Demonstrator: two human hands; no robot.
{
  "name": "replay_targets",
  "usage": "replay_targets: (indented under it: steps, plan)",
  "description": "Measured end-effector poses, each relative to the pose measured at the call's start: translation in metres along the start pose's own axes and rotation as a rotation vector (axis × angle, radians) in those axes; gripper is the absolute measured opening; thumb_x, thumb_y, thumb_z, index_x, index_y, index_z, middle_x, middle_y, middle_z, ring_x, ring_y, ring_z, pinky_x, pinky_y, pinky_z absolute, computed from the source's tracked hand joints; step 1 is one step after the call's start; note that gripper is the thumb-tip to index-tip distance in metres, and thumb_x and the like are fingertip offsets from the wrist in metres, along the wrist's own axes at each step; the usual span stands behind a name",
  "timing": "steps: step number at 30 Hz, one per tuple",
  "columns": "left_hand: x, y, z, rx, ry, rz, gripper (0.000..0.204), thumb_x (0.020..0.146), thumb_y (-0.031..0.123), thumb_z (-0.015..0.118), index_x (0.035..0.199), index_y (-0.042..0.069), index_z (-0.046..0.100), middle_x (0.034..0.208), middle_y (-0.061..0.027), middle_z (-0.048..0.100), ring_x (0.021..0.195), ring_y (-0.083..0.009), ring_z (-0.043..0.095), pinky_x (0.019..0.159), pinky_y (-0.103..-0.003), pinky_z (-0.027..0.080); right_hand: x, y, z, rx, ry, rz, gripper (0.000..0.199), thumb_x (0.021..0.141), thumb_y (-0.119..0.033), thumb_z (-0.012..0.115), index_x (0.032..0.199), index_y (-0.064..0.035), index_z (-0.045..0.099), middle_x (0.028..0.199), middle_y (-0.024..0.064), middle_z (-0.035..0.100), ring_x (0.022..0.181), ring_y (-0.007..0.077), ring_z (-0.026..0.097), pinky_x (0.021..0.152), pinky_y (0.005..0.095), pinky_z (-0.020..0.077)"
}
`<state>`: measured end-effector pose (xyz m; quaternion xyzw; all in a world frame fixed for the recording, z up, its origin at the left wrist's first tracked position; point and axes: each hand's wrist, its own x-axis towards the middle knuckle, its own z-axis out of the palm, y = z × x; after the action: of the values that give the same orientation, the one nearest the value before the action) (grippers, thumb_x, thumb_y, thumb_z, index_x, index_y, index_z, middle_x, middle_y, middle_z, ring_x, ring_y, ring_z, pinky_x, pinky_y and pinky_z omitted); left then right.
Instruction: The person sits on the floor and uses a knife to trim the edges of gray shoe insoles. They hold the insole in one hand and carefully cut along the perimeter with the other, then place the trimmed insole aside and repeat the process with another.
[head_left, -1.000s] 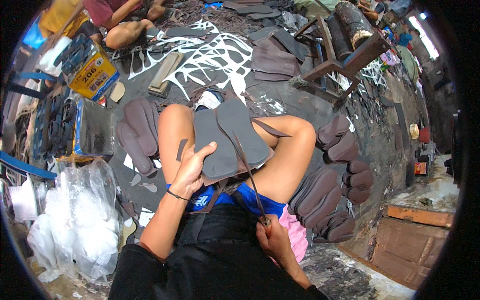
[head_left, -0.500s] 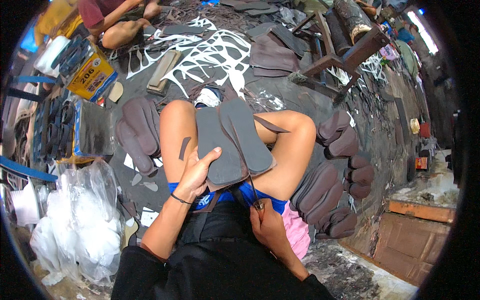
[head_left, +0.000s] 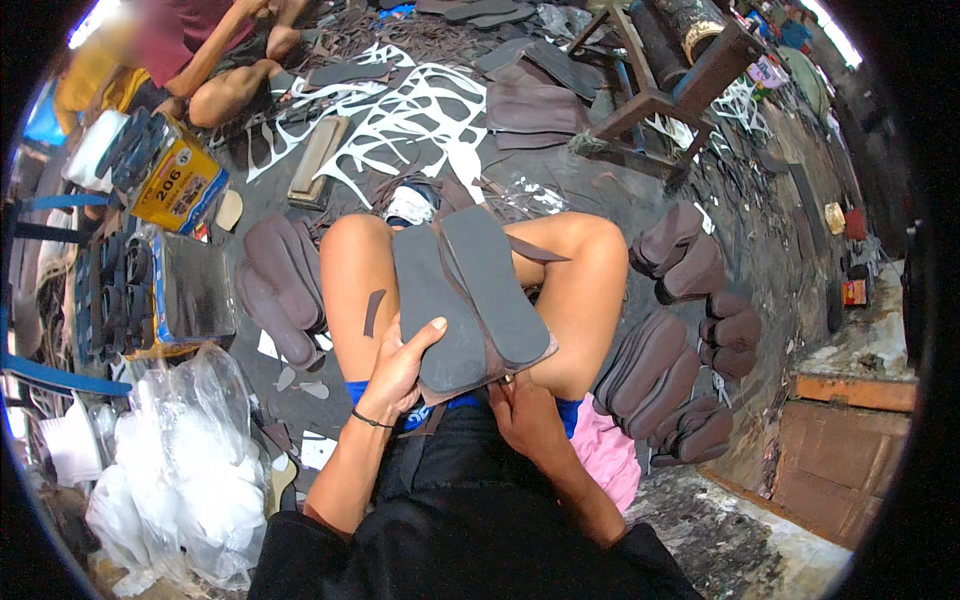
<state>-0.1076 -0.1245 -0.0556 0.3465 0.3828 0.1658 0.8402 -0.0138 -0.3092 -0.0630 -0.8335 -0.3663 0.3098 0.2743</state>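
Observation:
Two dark grey sandal soles lie side by side on a brown sheet across my bare knees. My left hand grips the near left edge of the left sole, thumb on top. My right hand sits just under the near end of the soles, fingers curled at their lower edge; what it pinches is hidden. A thin brown strap sticks out to the right under the right sole.
Stacks of brown soles lie on the floor at my left and right. A clear plastic bag sits at lower left, a yellow box at upper left. Another person sits at the top left. A wooden stool stands beyond.
My right hand came up from my lap, where it was drawing a thin strap taut, to the near end of the soles. The left hand stayed on the left sole.

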Motion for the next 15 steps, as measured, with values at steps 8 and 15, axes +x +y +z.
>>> replay_targets:
  steps: [8,15]
  plan:
    - [-0.002,0.004,-0.003,-0.057,-0.024,-0.035,0.05,0.093,0.011,0.067,0.136,0.0,0.045,0.122,-0.0115,0.06,0.108,-0.0195,0.062,0.094,-0.034,0.053,0.043,0.004,0.018,-0.086,0.203,-0.413,0.04,0.093,-0.022,0.057,0.127,-0.0004,0.057,0.125,0.0247,0.059,0.117,0.0431,0.055,0.101,0.0526,0.042]
    - [-0.003,0.003,-0.001,-0.076,-0.002,-0.035,0.048,0.093,0.014,0.068,0.134,0.0,0.047,0.12,-0.011,0.061,0.107,-0.0186,0.063,0.092,-0.033,0.054,0.075,-0.001,0.047,-0.037,0.338,-0.399,0.044,0.093,-0.032,0.057,0.129,-0.0064,0.059,0.129,0.0192,0.059,0.121,0.0384,0.053,0.102,0.049,0.041]
